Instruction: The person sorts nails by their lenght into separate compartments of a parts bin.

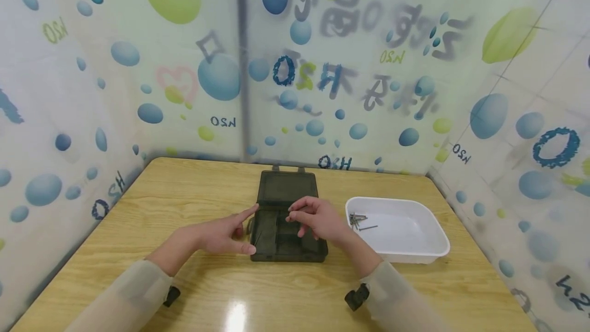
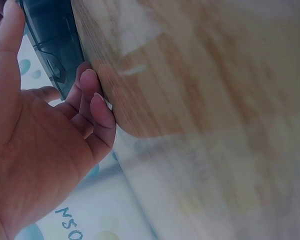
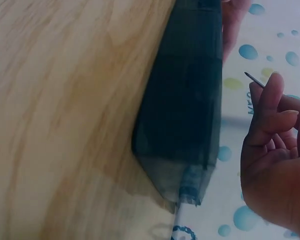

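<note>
A dark translucent plastic box [image 1: 301, 257] lies with its lid [image 1: 288, 186] folded back, and dividers split its inside into compartments. Above the box my right hand [image 1: 321, 220] pinches a thin nail [image 3: 253, 79] between thumb and index finger; its pointed end sticks out past the fingertips in the right wrist view. My left hand [image 1: 217, 234] is spread at the box's left side, index fingertip by the hinge-side corner and thumb at the front left corner. In the left wrist view, the other fingers of that hand are loosely bent beside the box wall.
To the right of the box stands a white plastic tray [image 1: 401, 219], with several loose nails [image 1: 357, 219] at its left end. Both rest on a wood-grain table [image 1: 203, 291]. Patterned curtains [image 1: 295, 117] enclose the table at the back and sides.
</note>
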Demonstrator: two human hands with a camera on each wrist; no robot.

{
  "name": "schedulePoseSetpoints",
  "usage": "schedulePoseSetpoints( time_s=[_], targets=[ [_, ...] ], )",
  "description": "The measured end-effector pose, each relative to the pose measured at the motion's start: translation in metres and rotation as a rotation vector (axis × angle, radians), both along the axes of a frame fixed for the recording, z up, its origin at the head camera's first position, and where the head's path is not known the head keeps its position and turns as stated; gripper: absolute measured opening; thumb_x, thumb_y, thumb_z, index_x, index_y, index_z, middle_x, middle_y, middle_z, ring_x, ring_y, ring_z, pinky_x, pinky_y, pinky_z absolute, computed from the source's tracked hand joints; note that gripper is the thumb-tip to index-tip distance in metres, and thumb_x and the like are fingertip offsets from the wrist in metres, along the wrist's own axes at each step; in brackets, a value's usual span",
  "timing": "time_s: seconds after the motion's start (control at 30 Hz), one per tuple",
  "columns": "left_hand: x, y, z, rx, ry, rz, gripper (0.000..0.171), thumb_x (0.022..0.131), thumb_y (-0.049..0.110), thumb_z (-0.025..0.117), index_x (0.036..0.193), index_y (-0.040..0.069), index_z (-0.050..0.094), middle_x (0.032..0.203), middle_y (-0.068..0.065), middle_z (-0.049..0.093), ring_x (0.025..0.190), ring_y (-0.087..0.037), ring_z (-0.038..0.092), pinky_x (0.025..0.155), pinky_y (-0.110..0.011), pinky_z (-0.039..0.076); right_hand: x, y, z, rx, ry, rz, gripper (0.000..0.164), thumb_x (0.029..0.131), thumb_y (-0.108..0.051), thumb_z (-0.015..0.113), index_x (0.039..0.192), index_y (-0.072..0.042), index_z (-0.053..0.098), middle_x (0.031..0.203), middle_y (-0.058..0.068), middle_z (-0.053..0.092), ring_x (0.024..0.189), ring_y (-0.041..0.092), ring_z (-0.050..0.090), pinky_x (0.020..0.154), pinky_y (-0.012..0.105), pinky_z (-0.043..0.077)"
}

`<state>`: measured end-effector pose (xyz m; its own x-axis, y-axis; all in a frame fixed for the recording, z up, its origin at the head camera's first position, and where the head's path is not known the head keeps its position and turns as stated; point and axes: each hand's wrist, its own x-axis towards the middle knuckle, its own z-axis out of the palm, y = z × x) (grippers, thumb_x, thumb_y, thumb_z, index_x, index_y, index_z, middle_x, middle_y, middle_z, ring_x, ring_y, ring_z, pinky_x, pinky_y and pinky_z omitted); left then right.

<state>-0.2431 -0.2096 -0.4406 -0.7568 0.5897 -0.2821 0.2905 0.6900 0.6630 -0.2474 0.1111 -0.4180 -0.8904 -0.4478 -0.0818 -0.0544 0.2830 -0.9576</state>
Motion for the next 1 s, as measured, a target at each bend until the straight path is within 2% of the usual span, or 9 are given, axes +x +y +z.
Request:
schedulePoseSetpoints(
  time_s=[0.37,0.67,1.0],
  targets=[
    [0.0,0.0,0.001,-0.004,-0.002,0.004,0.115,0.101,0.057,0.077,0.179,0.02,0.003,0.117,-0.006,0.057,0.108,-0.022,0.053,0.1,-0.049,0.043,-0.004,-0.027,-0.016,0.029,-0.014,0.022,0.026,0.11,-0.026,0.071,0.124,-0.004,0.072,0.112,0.007,0.083,0.063,0.011,0.07,0.048,0.024,0.041],
    [0.0,0.0,0.002,-0.002,0.001,0.001,0.114,0.101,0.057,0.077,0.179,0.02,0.002,0.116,-0.006,0.057,0.107,-0.021,0.053,0.099,-0.048,0.044,-0.006,-0.034,-0.02,0.076,-0.019,-0.005,0.021,0.11,-0.026,0.071,0.121,-0.009,0.074,0.109,0.005,0.084,0.063,0.012,0.071,0.046,0.024,0.041],
    [-0.001,0.0,0.001,-0.018,0.015,0.002,0.115,0.1,0.06,0.076,0.179,0.021,0.003,0.118,-0.005,0.058,0.109,-0.021,0.054,0.101,-0.049,0.045,-0.006,-0.03,-0.021,0.086,-0.011,0.02,0.032,0.11,-0.028,0.071,0.131,-0.004,0.073,0.113,0.006,0.084,0.066,0.014,0.073,0.05,0.025,0.048]
  ],
)
